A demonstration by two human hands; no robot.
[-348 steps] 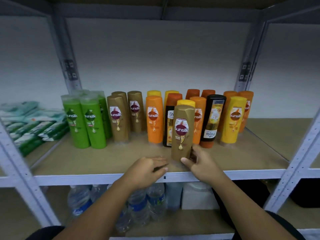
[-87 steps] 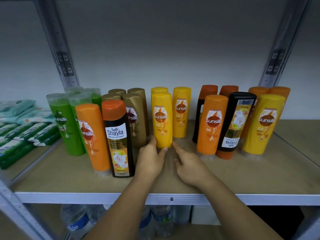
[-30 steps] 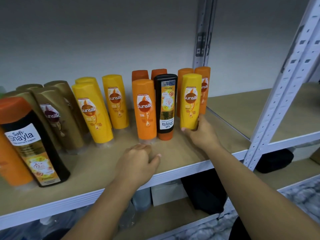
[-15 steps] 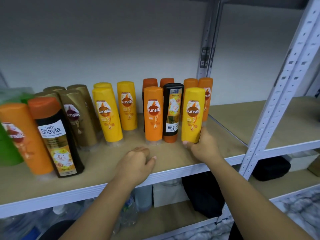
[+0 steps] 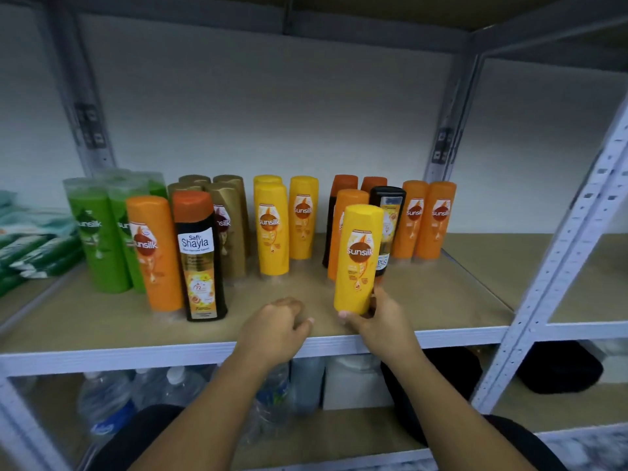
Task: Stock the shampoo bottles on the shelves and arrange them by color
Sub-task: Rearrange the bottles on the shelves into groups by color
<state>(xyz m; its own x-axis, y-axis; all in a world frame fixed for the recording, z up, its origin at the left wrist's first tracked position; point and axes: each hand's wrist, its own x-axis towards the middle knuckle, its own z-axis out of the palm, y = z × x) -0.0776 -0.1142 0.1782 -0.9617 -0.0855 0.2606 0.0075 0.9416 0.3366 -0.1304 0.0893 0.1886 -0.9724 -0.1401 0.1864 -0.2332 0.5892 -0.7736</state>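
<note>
Now we grip the yellow Sunsilk bottle (image 5: 357, 260) low in our right hand (image 5: 379, 322), left hand (image 5: 274, 329) loose and empty; swinging it could topple the orange bottle (image 5: 350, 198) behind.

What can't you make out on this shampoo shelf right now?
Head view:
- Black plastic bottle: label mostly hidden by the yellow Sunsilk bottle that the right hand holds.
- Brown-gold bottles: labels partly covered by the black Safi Shayla bottle.
- Green packets: cut off by the left edge.
- Clear water bottles below: blurred, some behind the left arm.
</note>
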